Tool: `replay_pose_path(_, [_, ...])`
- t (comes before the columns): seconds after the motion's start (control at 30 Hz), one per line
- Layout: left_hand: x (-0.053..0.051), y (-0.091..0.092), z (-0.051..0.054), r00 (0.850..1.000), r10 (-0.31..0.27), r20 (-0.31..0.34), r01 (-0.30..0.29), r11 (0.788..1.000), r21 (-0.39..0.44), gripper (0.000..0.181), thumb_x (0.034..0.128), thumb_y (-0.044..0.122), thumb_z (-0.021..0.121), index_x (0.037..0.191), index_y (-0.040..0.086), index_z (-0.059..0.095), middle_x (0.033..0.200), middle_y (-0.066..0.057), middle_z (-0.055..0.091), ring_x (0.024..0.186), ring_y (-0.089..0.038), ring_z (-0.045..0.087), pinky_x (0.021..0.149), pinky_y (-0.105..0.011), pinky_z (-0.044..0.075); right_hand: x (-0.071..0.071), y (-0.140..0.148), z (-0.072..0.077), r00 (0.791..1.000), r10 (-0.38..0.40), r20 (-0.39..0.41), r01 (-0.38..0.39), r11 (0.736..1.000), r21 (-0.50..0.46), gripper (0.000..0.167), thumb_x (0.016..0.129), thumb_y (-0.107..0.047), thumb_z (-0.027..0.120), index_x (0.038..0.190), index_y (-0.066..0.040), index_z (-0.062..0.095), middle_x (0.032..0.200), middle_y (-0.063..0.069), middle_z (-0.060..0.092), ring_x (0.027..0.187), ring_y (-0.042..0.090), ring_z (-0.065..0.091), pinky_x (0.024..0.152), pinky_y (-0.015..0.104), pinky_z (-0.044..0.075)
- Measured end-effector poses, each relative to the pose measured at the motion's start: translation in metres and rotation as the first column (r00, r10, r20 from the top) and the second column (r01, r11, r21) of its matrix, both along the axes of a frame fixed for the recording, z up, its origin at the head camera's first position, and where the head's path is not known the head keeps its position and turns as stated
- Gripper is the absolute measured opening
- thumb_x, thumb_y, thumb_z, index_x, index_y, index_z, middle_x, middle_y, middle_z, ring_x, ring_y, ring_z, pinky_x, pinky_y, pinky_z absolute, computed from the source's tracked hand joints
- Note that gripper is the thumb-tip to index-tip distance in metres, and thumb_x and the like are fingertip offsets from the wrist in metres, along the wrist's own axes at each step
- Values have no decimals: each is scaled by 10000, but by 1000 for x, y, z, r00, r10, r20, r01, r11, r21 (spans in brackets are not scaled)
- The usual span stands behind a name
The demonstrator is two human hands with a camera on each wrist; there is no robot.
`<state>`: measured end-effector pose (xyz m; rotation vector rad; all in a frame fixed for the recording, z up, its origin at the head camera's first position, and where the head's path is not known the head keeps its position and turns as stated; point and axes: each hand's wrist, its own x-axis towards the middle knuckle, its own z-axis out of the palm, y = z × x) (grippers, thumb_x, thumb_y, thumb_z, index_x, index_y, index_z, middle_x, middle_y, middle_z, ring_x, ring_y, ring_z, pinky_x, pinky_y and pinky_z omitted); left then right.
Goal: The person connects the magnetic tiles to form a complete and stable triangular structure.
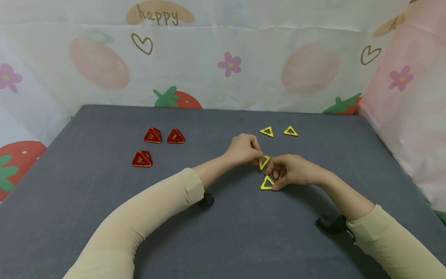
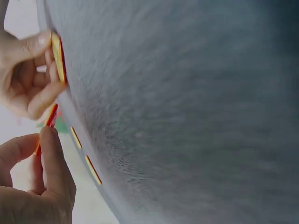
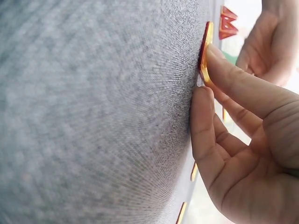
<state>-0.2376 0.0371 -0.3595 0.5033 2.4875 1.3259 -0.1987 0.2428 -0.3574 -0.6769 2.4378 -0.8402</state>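
Between the thumb and fingers of my left hand (image 1: 245, 149) is a triangular magnetic tile (image 1: 266, 159), tilted up off the table, yellow on one face and red on the other. My right hand (image 1: 296, 169) is close beside it, thumb and a finger at the edges of a second yellow triangular tile (image 1: 267, 183) that lies on the table. The right wrist view shows the thumb (image 3: 233, 74) pressed to this tile (image 3: 206, 51). Two more yellow triangles (image 1: 266, 131) lie flat beyond the hands.
Three red pyramids (image 1: 142, 159) built of triangular tiles stand on the left of the grey table (image 1: 223, 240). A printed curtain (image 1: 258, 35) hangs along the table's back edge and another side of it on the right.
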Motion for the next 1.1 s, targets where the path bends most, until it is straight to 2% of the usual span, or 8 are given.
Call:
replay_pose_path(0.23, [23,-12,-1,998,-19,54,19,1000,2,97,859,105,698,773,83,658,763,-97,738,621,-164,710,602,-245,565,-1,0,0,1000,19,-19,-19,1000,7,329,790,-215,833,1068,-137,676,897,61,624,743,142,598,665,252,520])
replay_pose_path(0.4, [32,-13,-3,998,-13,61,14,1000,-15,98,848,91,700,761,74,658,764,-113,745,584,-136,699,583,-239,568,0,1,0,1000,13,-20,-13,1000,15,330,790,-215,833,1068,-132,675,898,63,623,741,148,596,660,250,518])
replay_pose_path(0.73, [38,-9,-6,998,-39,51,41,999,-24,99,834,61,719,759,70,655,758,-122,736,552,-85,672,565,-229,571,-1,1,0,1000,11,-18,-11,1000,13,332,784,-204,837,1062,-129,672,903,66,623,744,151,595,656,250,515])
replay_pose_path(0.9, [39,-11,-7,997,-63,43,64,998,-21,135,824,100,785,797,63,658,796,-125,735,579,-85,682,581,-225,572,-2,1,0,1000,17,-21,-16,1000,19,331,785,-200,836,1063,-131,669,901,58,624,743,149,591,653,254,511])
replay_pose_path(1.1, [39,-14,-9,995,-100,-15,99,991,-86,248,750,172,871,865,79,672,824,-94,724,632,-99,618,564,-187,486,-2,0,-1,1000,15,-19,-15,1000,23,339,789,-198,833,1075,-134,663,898,53,618,742,151,582,651,254,503])
